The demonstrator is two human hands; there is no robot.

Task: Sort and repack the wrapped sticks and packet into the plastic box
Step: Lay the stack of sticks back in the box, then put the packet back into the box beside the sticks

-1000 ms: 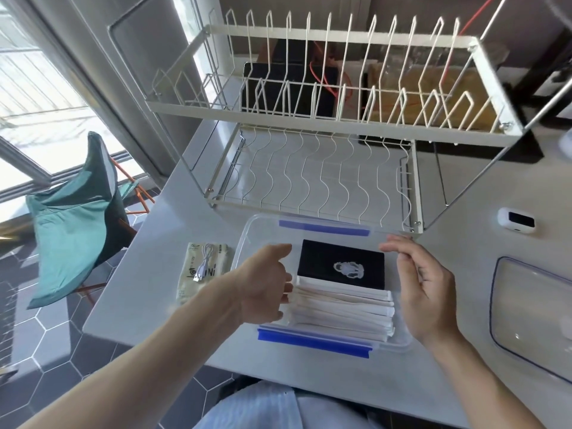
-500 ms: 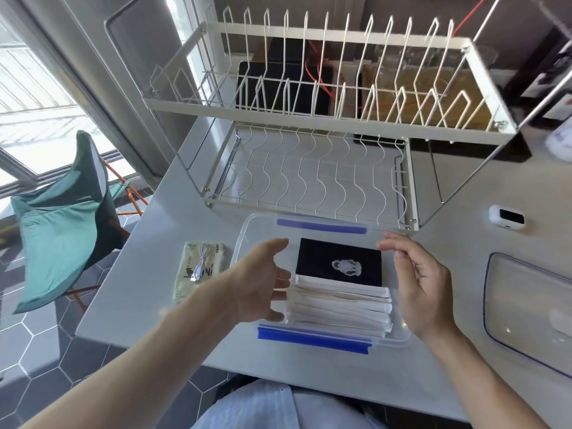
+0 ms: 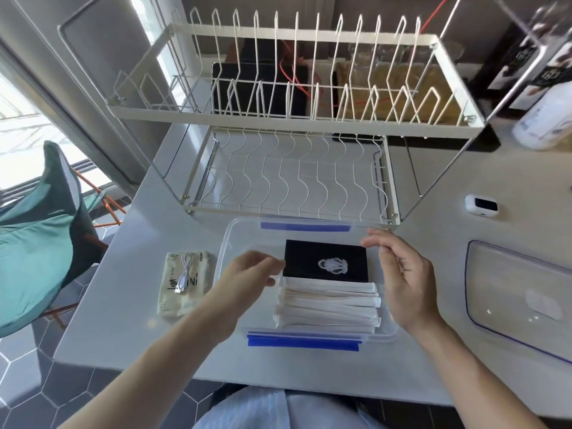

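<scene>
A clear plastic box [image 3: 240,230] with blue clips stands on the white table in front of me. Inside it, a black packet [image 3: 325,262] with a white emblem lies at the far side, and a stack of white wrapped sticks [image 3: 328,305] lies at the near side. My left hand [image 3: 247,274] hovers at the box's left side, fingers apart, fingertips close to the packet's left edge. My right hand [image 3: 402,274] hovers over the box's right side, fingers spread, holding nothing.
A white wire dish rack [image 3: 294,125] stands just behind the box. A beige packet with a white cable [image 3: 184,283] lies left of the box. The clear lid [image 3: 520,298] lies at the right. A small white device [image 3: 481,205] and a white bottle [image 3: 544,119] sit at the far right.
My left hand has lifted from the sticks' left end up toward the packet's left edge. My right hand has barely shifted. The view has tilted slightly.
</scene>
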